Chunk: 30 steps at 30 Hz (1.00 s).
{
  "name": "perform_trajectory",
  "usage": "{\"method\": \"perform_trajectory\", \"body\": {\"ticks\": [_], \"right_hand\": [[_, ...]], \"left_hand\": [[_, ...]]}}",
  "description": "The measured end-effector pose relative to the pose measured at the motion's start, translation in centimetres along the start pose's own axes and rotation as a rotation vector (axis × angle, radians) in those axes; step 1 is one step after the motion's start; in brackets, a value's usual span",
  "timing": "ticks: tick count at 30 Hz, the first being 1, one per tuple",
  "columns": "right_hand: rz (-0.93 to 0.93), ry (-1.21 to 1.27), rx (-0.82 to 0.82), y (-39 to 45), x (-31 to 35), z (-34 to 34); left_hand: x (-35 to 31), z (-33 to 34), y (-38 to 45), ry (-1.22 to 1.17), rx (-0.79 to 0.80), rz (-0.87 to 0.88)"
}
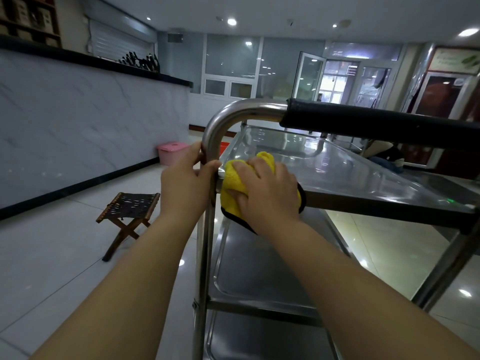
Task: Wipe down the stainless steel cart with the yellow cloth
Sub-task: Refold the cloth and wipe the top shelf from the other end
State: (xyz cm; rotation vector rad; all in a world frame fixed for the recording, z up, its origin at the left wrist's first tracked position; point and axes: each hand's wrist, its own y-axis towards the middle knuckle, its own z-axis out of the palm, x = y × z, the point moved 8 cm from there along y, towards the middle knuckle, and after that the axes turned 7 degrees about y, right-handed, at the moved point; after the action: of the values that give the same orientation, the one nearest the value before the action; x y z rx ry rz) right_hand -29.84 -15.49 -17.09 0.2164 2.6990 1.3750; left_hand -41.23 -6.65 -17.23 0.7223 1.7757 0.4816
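Note:
The stainless steel cart (pixel 350 175) fills the right half of the head view, with a shiny top shelf, two lower shelves and a curved handle bar whose right part is wrapped in black foam (pixel 376 126). My left hand (pixel 185 178) grips the cart's upright steel post at the near left corner. My right hand (pixel 265 188) holds the bunched yellow cloth (pixel 233 181) and presses it on the near left corner of the top shelf. The cloth has a black edge and hangs partly over the shelf's rim.
A small folding stool (pixel 130 211) with a woven seat stands on the tiled floor to the left. A pink bin (pixel 172 152) sits by the white counter wall (pixel 78 120). A glass door (pixel 335 84) is open far ahead.

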Motion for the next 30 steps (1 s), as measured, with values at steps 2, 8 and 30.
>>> {"method": "perform_trajectory", "body": {"ticks": [2, 8, 30], "right_hand": [[0.007, 0.023, 0.029, -0.5, -1.4, -0.5], [0.084, -0.031, -0.008, -3.0, -7.4, -3.9], [0.189, -0.038, 0.043, -5.3, -11.8, -6.3]], "left_hand": [[0.0, 0.1, 0.0, 0.003, -0.005, -0.006], [-0.3, 0.1, -0.6, -0.004, -0.048, -0.023], [-4.9, 8.1, -5.0, 0.428, 0.108, 0.381]]}}
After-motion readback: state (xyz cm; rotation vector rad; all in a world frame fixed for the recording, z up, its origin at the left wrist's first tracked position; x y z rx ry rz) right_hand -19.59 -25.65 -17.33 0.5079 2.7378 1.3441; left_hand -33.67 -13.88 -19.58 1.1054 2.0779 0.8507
